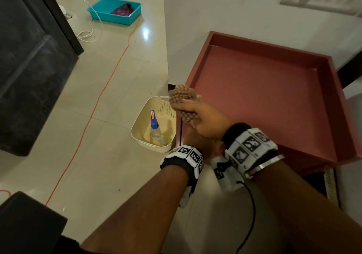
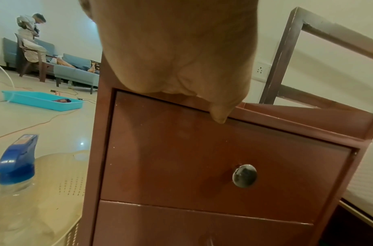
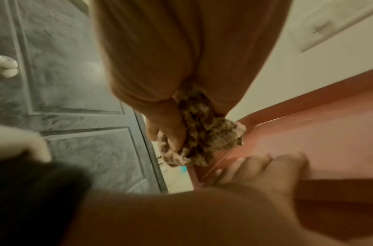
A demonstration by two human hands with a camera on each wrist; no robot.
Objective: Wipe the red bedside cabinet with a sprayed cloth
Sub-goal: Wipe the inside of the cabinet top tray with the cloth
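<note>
A person stands over a red bedside cabinet [image 1: 260,101] whose top is a shallow tray with a raised rim, set against a white wall [image 1: 235,14].

The right hand [image 1: 203,120] is raised above the cabinet's front left corner, fingers curled round a bunched brown-and-cream checked cloth [image 1: 184,99]. In the right wrist view the cloth bulges out between thumb and fingers, close over the corner of the rim; whether it touches the cabinet cannot be told.

The left hand [image 3: 263,168] sits lower, under the right wrist, and is mostly hidden in the head view. The right wrist view shows its fingers laid over the front edge of the cabinet top; the left wrist view shows a fingertip against the rim just above the upper drawer [image 2: 212,158], which has a round dark knob [image 2: 244,176]. The fingers look bent over the edge, but the blur leaves it unclear whether they grip the rim or rest on it.

On the tiled floor [image 1: 109,81] just left of the cabinet stands a cream perforated basket [image 1: 166,104] holding a clear spray bottle [image 1: 155,130] with a blue trigger head. Farther off lie a turquoise tray [image 1: 101,12] with dark fabric inside and an orange cable [image 1: 109,79] running across the tiles.
</note>
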